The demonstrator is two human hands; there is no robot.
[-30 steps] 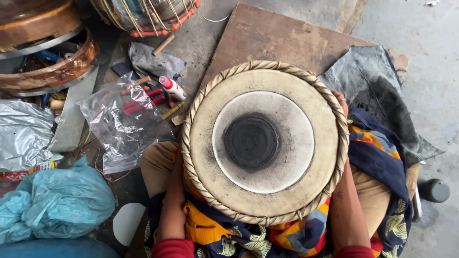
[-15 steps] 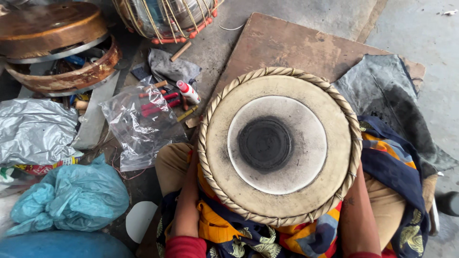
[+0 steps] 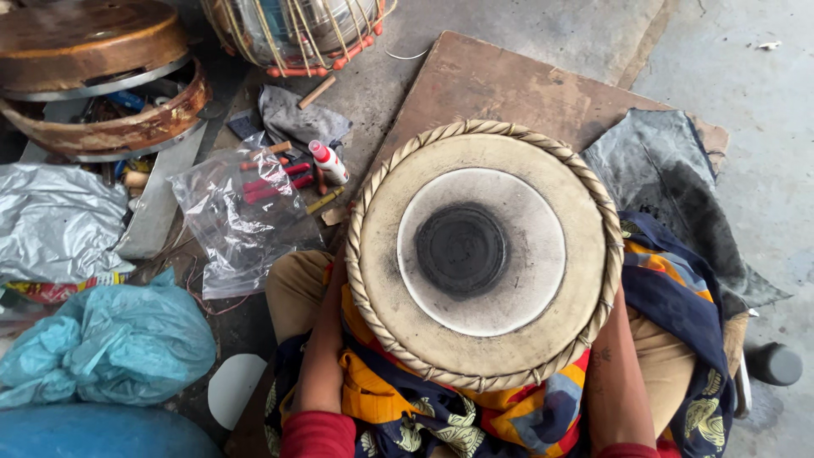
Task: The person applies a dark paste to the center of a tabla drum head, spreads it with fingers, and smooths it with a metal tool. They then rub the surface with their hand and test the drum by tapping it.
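Note:
A round hand drum (image 3: 543, 339) rests on my lap, head up, with a pale skin, a black centre patch (image 3: 462, 250) and a braided rim (image 3: 360, 254). My left forearm (image 3: 322, 348) runs under the drum's left side. At the drum's right edge my right forearm (image 3: 615, 382) goes under it too. The drum hides both hands, so their grip cannot be seen. A bright patterned cloth (image 3: 381, 399) covers my legs beneath the drum.
A wooden board (image 3: 500, 80) lies on the concrete floor ahead. A clear plastic bag (image 3: 242, 229) and a small white bottle (image 3: 329, 161) sit to the left. Another laced drum (image 3: 297, 30), rusty round shells (image 3: 93, 59), a blue bag (image 3: 110, 348) and a dark cloth (image 3: 670, 178) surround me.
The view has drifted a little up and left, so everything sits lower right in frame. The drum stays on my lap and both forearms keep their places.

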